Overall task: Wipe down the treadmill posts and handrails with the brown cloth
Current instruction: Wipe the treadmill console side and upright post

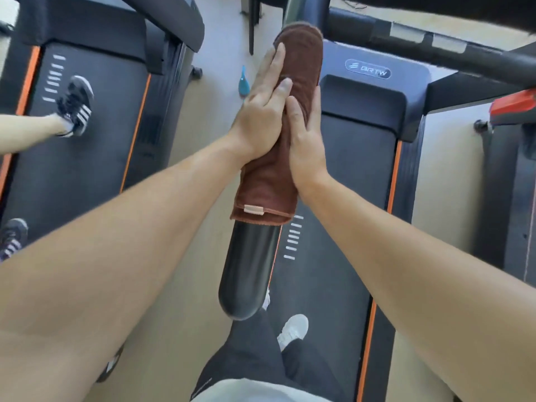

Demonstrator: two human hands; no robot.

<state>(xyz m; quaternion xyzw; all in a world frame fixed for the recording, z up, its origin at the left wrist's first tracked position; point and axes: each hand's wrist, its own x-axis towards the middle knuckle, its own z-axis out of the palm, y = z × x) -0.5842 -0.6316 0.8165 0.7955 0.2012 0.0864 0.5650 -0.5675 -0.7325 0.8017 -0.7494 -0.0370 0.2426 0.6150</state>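
The brown cloth [301, 62] is draped lengthwise over the black left handrail [246, 274] of the treadmill I stand on. The rail's rounded near end sticks out bare below the cloth. My left hand [264, 111] lies flat on the cloth's left side, fingers straight and pointing away from me. My right hand [307, 140] presses the cloth from the right, its thumb on top and its fingers hidden round the far side of the rail. The rail continues upward past the cloth as a grey post [293, 10].
My treadmill's belt [342, 198] with orange edge stripes runs under the rail. A second treadmill [87, 140] at left carries another person's legs and dark striped shoes [76, 104]. A blue spray bottle [243, 82] lies on the floor between the machines. A red part [513, 108] at right.
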